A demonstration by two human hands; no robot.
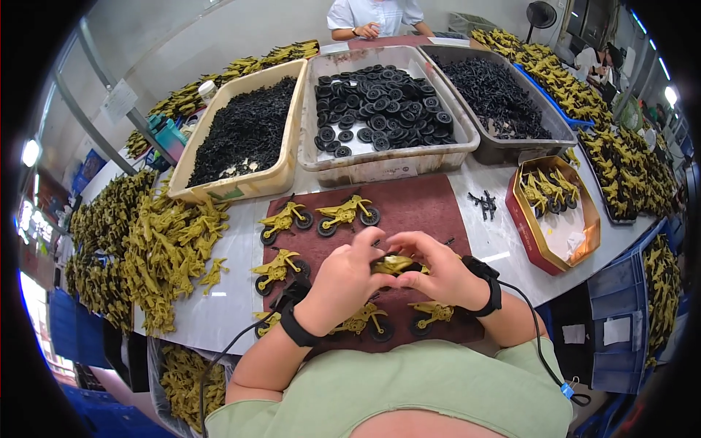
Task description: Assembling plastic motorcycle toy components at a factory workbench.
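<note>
Over the dark red mat [409, 201], my left hand [343, 274] and my right hand [442, 274] meet with bent fingers around a yellow toy motorcycle [393, 263]. Both hands are closed on it, and fingers cover much of it. Beyond my left hand, a toy motorcycle with black wheels [342, 212] lies on the mat, with another one [283, 220] to its left. A third motorcycle [277, 268] is left of my left wrist. Several more lie nearer to me, partly hidden under my forearms, among them one [432, 314] below my right hand.
Behind the mat stand a bin of black wheels [380, 162] and two bins of small black parts [201, 191] [511, 148]. Yellow pieces [164, 255] are heaped at left. An octagonal box [537, 244] with several motorcycles sits right, near loose black parts [483, 204]. A person [376, 16] sits opposite.
</note>
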